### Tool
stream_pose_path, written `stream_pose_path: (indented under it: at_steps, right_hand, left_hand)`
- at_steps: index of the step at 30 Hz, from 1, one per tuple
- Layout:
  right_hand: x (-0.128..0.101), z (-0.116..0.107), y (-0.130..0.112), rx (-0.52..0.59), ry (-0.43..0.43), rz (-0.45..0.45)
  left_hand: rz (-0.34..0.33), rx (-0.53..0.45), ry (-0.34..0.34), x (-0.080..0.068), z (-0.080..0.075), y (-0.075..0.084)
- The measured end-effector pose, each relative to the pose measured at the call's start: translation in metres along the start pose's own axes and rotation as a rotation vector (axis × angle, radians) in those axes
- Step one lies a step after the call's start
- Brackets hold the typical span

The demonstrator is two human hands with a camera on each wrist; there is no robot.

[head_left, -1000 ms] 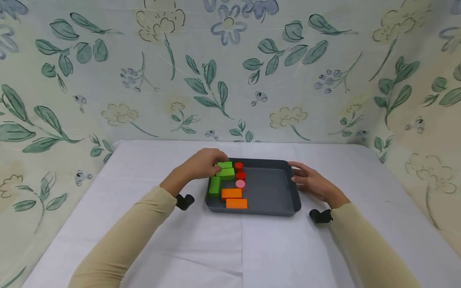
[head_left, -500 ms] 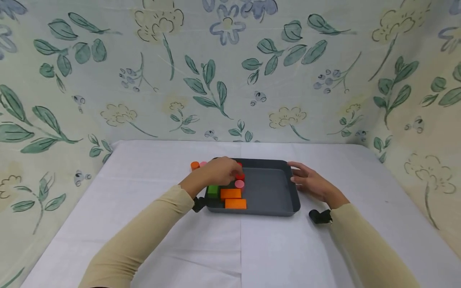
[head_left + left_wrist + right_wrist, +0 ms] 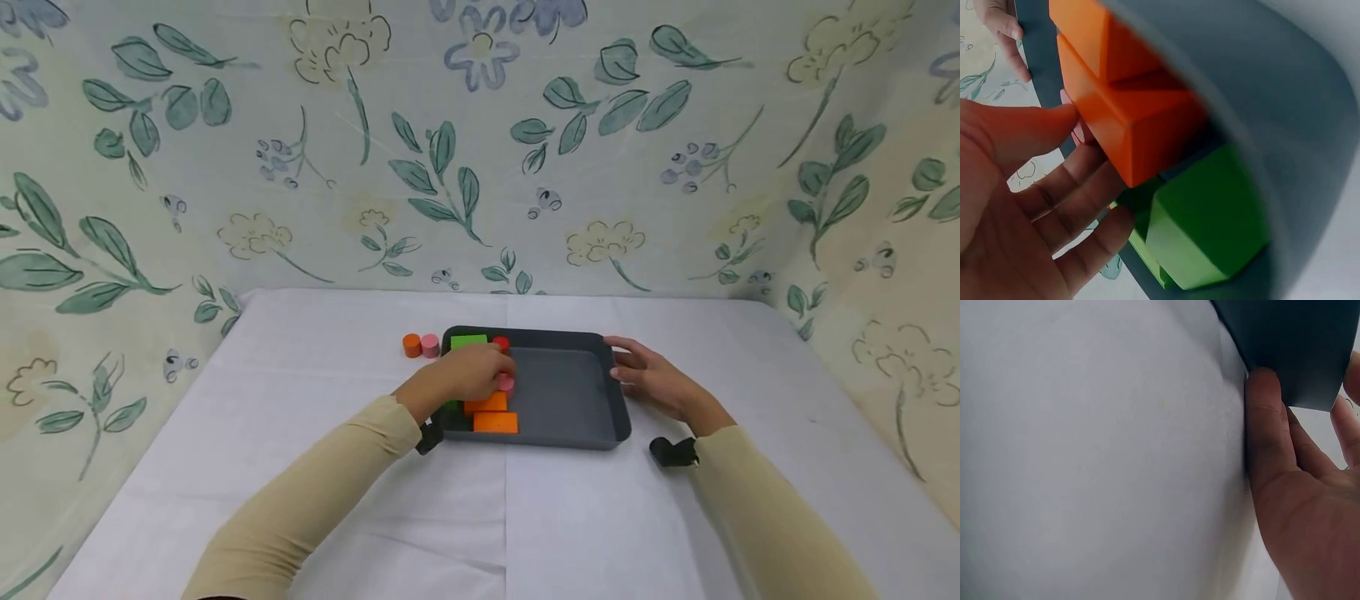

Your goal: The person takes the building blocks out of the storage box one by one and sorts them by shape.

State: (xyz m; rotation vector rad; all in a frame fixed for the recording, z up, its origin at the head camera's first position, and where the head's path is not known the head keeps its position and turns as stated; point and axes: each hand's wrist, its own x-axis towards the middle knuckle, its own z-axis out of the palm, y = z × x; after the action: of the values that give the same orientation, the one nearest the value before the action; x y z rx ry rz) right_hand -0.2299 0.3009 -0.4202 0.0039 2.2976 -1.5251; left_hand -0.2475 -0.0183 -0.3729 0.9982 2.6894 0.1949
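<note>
Left hand (image 3: 468, 375) now shifted from green blocks (image 3: 468, 341) toward tray (image 3: 570, 400) centre, 3 o'clock; fingers loosely extended beside orange blocks (image 3: 1129, 119), gripping nothing. Right hand (image 3: 648, 379) flat, steadying tray edge. Sorting apparently ongoing.

Head view overhead; wrist views close on tray (image 3: 617, 400).

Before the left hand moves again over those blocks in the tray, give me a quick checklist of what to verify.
1. Right hand steadies the tray at its right rim: ok.
2. Left hand over the blocks, fingers relaxed: ok.
3. Left hand grips a block: cannot tell in the head view; wrist view shows nothing gripped.
4. Orange blocks lie flat inside the tray: ok.
5. Right half of the tray bare: ok.
6. Orange cylinder and pink cylinder inside the tray: not ok, on the table.
</note>
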Motion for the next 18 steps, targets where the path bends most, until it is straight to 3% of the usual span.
stream_pose_path:
  at_steps: [9,18]
  right_hand:
    - [-0.0003,-0.0014,0.0013,-0.008,-0.016,-0.015]
    - [-0.0016,-0.0018,0.0008,-0.014,-0.018,-0.013]
  left_hand:
    - [-0.087,0.032,-0.054,0.0056,0.0007,0.0059]
    - [-0.080,-0.069,-0.079,0.0099,0.0010,-0.0001]
